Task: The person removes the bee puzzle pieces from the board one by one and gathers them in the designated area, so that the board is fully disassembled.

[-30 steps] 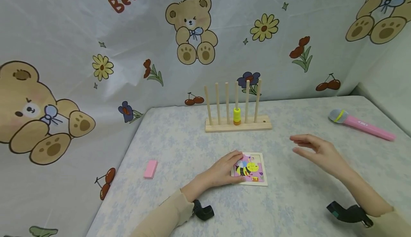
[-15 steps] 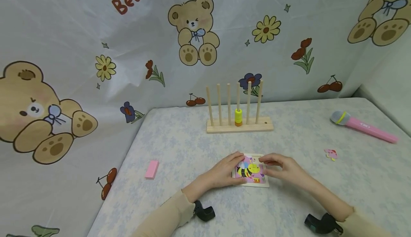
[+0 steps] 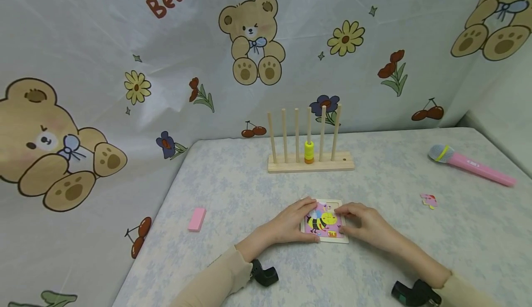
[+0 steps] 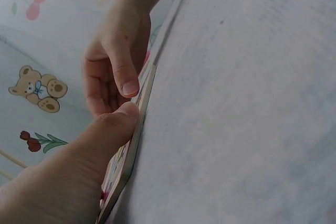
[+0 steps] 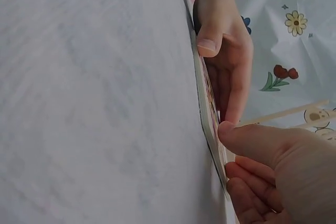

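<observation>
A small square jigsaw puzzle point(image 3: 323, 224) with a bee picture and a pale wooden frame lies flat on the table. My left hand point(image 3: 284, 226) grips its left side, thumb along the near edge and fingers at the far edge. The right hand point(image 3: 370, 224) bends over the right side, its thumb and curled fingertips touching the puzzle. Bare pale backing shows at the upper right of the picture. Both thumbs meet the board in the left wrist view and the right wrist view. Further right, a loose pink puzzle piece point(image 3: 428, 201) lies on the table.
Behind the puzzle stands a wooden peg rack point(image 3: 287, 166) with yellow rings point(image 3: 309, 150) on one peg. A pink toy microphone point(image 3: 478, 166) lies at the right. At the left is a pink block point(image 3: 197, 219). A bear-print cloth point(image 3: 174, 57) hangs behind the table.
My right hand has come left and down from above the table onto the puzzle's right side, uncovering the loose pink piece. The left hand has stayed on the puzzle.
</observation>
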`<action>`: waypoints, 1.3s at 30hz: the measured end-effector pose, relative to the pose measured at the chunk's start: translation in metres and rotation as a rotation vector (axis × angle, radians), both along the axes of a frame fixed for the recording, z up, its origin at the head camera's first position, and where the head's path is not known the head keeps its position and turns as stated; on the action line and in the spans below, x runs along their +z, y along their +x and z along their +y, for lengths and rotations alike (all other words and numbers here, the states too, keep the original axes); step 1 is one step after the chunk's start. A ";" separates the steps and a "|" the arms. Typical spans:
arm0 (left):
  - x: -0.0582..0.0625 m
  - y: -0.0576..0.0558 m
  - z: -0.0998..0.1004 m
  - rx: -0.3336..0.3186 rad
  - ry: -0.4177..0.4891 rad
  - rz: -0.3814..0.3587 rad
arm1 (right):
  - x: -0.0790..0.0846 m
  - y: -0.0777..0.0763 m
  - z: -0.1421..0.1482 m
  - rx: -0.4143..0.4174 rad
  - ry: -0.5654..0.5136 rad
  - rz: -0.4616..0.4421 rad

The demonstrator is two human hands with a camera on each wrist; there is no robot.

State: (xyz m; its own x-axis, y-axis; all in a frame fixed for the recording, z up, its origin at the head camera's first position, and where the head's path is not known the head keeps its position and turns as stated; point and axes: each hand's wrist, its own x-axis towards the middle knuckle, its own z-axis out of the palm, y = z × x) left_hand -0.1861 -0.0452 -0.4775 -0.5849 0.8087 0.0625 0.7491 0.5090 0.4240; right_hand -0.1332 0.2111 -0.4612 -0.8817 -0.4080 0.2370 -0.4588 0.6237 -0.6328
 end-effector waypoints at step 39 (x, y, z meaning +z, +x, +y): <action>0.004 0.001 0.001 -0.163 0.098 0.083 | -0.002 -0.001 -0.010 0.025 -0.054 0.133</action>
State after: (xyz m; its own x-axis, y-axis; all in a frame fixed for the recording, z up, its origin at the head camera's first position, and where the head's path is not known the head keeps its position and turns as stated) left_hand -0.1846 -0.0438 -0.4734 -0.4360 0.8800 0.1883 0.8527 0.3372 0.3989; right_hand -0.1345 0.2012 -0.4630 -0.8309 -0.4128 0.3732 -0.5556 0.5780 -0.5976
